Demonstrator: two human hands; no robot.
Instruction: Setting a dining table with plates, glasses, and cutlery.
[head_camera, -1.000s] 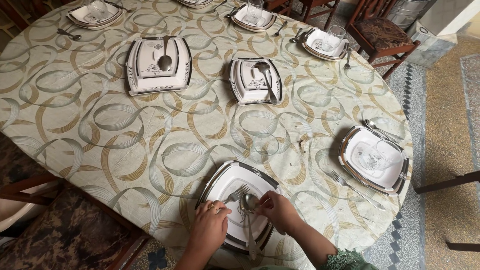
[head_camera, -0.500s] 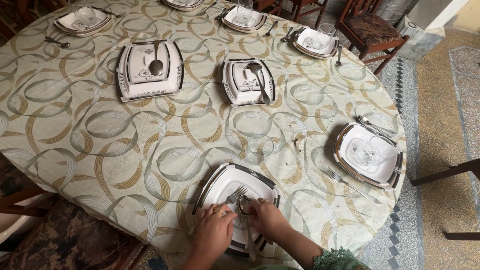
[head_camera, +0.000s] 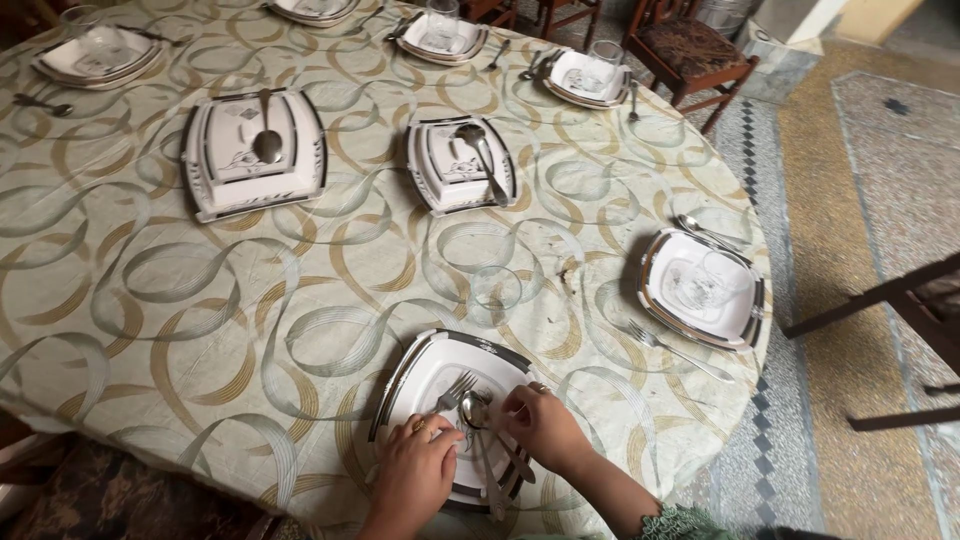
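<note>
A white square plate (head_camera: 430, 362) with a dark and silver rim lies at the near edge of the table (head_camera: 200, 300). My left hand (head_camera: 412, 473) rests on it and grips the handle of a fork (head_camera: 452, 392), whose tines point away. My right hand (head_camera: 545, 425) holds a spoon (head_camera: 476, 414) next to the fork; the spoon's handle runs toward me over the plate. An empty clear glass (head_camera: 494, 292) stands just beyond the plate.
Two lidded white serving dishes (head_camera: 253, 150) (head_camera: 460, 163) carry spoons on top. A set plate with a glass (head_camera: 703, 287), fork and spoon lies at the right; more settings line the far edge. Wooden chairs (head_camera: 690, 50) stand around, one dark frame (head_camera: 880, 330) at the right.
The view has shifted, so everything sits further left in frame. Both hands stay on the near plate; the right hand has closed in over the spoon.
</note>
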